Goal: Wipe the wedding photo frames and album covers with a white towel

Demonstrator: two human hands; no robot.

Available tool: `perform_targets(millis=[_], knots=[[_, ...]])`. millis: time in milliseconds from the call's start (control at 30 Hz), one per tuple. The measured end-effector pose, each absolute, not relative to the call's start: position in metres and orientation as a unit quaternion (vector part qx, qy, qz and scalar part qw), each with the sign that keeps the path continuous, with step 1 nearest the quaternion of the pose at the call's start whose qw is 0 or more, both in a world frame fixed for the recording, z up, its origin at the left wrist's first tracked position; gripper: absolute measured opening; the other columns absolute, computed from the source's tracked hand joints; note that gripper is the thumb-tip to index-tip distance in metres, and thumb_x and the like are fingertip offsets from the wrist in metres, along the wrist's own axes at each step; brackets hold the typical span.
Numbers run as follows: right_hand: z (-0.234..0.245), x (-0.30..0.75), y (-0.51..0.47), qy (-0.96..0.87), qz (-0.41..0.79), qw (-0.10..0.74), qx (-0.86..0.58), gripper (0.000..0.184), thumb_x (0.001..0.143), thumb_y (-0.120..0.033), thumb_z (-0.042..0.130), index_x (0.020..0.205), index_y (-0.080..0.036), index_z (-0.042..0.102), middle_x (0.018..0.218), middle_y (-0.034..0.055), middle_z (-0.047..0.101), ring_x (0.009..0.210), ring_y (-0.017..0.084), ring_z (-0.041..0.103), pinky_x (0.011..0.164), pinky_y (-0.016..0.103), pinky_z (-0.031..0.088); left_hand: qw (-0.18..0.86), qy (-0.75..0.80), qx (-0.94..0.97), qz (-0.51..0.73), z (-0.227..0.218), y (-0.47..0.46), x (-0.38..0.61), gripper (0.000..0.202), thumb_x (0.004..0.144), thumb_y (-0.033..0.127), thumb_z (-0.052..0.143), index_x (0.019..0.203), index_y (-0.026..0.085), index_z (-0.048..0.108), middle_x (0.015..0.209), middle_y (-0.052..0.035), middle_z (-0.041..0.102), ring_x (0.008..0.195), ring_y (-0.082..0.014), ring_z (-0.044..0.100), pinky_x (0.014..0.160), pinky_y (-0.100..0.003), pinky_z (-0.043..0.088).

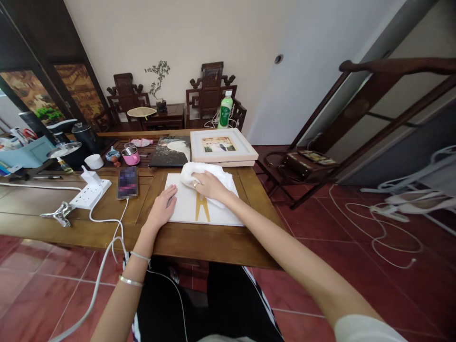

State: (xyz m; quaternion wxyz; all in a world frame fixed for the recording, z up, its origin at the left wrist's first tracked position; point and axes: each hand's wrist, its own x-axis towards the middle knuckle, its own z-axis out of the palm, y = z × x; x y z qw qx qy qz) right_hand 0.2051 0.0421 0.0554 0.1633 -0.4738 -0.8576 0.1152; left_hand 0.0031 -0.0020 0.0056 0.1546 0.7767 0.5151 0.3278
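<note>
A flat white panel (183,213) lies on the wooden table in front of me, with a yellow leg-shaped piece (203,209) on its face. My right hand (208,184), wearing a ring, presses a bunched white cloth (203,168) onto the panel's upper part. The cloth spreads to the panel's right side and covers the top of the yellow piece. At the panel's left edge rests my left hand (164,205), fingers stretched out flat and holding nothing.
Behind the panel lie a white framed picture (245,152) and a dark picture (164,149). To the left are a phone (127,183), a power strip (90,194) with cables, a pink cup (130,156) and a green bottle (225,111) farther back. A wooden chair (374,90) stands right.
</note>
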Motion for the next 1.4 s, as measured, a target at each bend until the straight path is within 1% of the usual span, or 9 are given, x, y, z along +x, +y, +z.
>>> perform_targets(millis=[133, 233, 500, 600, 733, 933, 1133, 1267, 1400], knots=[[0.051, 0.183, 0.026, -0.863, 0.084, 0.172, -0.467, 0.035, 0.086, -0.02, 0.038, 0.112, -0.012, 0.061, 0.127, 0.0205, 0.057, 0.128, 0.035, 0.04, 0.104, 0.061, 0.016, 0.155, 0.51, 0.778, 0.332, 0.006, -0.002, 0.003, 0.044, 0.09, 0.023, 0.036, 0.124, 0.011, 0.06, 0.136, -0.012, 0.055, 0.132, -0.0225, 0.044, 0.114, -0.041, 0.031], [0.051, 0.182, -0.01, -0.89, 0.077, 0.151, -0.423, 0.034, 0.083, -0.018, 0.043, 0.111, -0.011, 0.061, 0.134, 0.0237, 0.051, 0.134, 0.035, 0.032, 0.104, 0.066, 0.014, 0.159, 0.502, 0.782, 0.333, 0.006, -0.002, 0.003, 0.044, 0.089, 0.022, 0.036, 0.125, 0.013, 0.059, 0.136, -0.0107, 0.054, 0.133, -0.0231, 0.043, 0.114, -0.042, 0.031], [0.073, 0.215, -0.092, -0.935, 0.145, 0.124, -0.3, 0.019, 0.077, -0.015, 0.048, 0.088, -0.019, 0.063, 0.104, 0.0127, 0.066, 0.109, 0.026, 0.058, 0.107, 0.05, 0.027, 0.168, 0.503, 0.777, 0.339, 0.001, -0.001, 0.001, 0.043, 0.088, 0.022, 0.038, 0.124, 0.01, 0.06, 0.137, -0.0132, 0.053, 0.133, -0.0237, 0.043, 0.114, -0.042, 0.031], [0.071, 0.225, -0.078, -0.924, 0.15, 0.118, -0.332, 0.021, 0.081, -0.018, 0.046, 0.091, -0.018, 0.064, 0.094, 0.0108, 0.068, 0.101, 0.027, 0.06, 0.102, 0.047, 0.034, 0.166, 0.506, 0.775, 0.34, 0.0, 0.0, 0.001, 0.043, 0.088, 0.021, 0.039, 0.124, 0.013, 0.06, 0.137, -0.0105, 0.054, 0.133, -0.0231, 0.044, 0.114, -0.043, 0.032], [0.063, 0.231, -0.026, -0.89, 0.154, 0.124, -0.411, 0.031, 0.087, -0.024, 0.041, 0.107, -0.017, 0.063, 0.108, 0.0124, 0.067, 0.116, 0.033, 0.051, 0.09, 0.042, 0.041, 0.16, 0.51, 0.775, 0.337, 0.001, 0.0, 0.002, 0.043, 0.088, 0.021, 0.038, 0.123, 0.011, 0.061, 0.136, -0.012, 0.054, 0.132, -0.0233, 0.045, 0.114, -0.042, 0.031], [0.06, 0.2, 0.03, -0.855, 0.124, 0.167, -0.476, 0.035, 0.09, -0.022, 0.032, 0.104, -0.014, 0.063, 0.107, 0.0145, 0.068, 0.105, 0.032, 0.057, 0.091, 0.044, 0.038, 0.165, 0.519, 0.767, 0.339, 0.008, -0.004, 0.004, 0.044, 0.091, 0.027, 0.037, 0.126, 0.013, 0.058, 0.136, -0.0096, 0.055, 0.131, -0.0223, 0.046, 0.114, -0.04, 0.031], [0.058, 0.17, -0.004, -0.899, 0.103, 0.17, -0.39, 0.025, 0.082, -0.018, 0.046, 0.096, -0.018, 0.066, 0.121, 0.0139, 0.064, 0.132, 0.03, 0.038, 0.108, 0.058, 0.015, 0.208, 0.494, 0.715, 0.449, 0.021, -0.012, 0.004, 0.055, 0.096, 0.04, 0.025, 0.139, 0.012, 0.045, 0.146, -0.0077, 0.043, 0.139, -0.0192, 0.034, 0.116, -0.037, 0.024], [0.065, 0.184, -0.041, -0.95, 0.154, 0.136, -0.236, 0.02, 0.077, -0.013, 0.047, 0.079, -0.021, 0.065, 0.104, 0.0089, 0.07, 0.131, 0.024, 0.042, 0.112, 0.053, 0.014, 0.209, 0.5, 0.707, 0.455, 0.022, -0.013, 0.004, 0.058, 0.096, 0.044, 0.022, 0.139, 0.012, 0.044, 0.147, -0.0073, 0.041, 0.14, -0.0197, 0.032, 0.117, -0.036, 0.023], [0.074, 0.215, -0.054, -0.938, 0.223, 0.118, -0.237, 0.021, 0.076, -0.011, 0.044, 0.07, -0.022, 0.06, 0.096, 0.0047, 0.071, 0.119, 0.025, 0.053, 0.11, 0.047, 0.024, 0.205, 0.519, 0.723, 0.407, 0.02, -0.013, 0.006, 0.058, 0.097, 0.043, 0.021, 0.137, 0.01, 0.047, 0.144, -0.0098, 0.046, 0.136, -0.0198, 0.038, 0.116, -0.035, 0.026]])
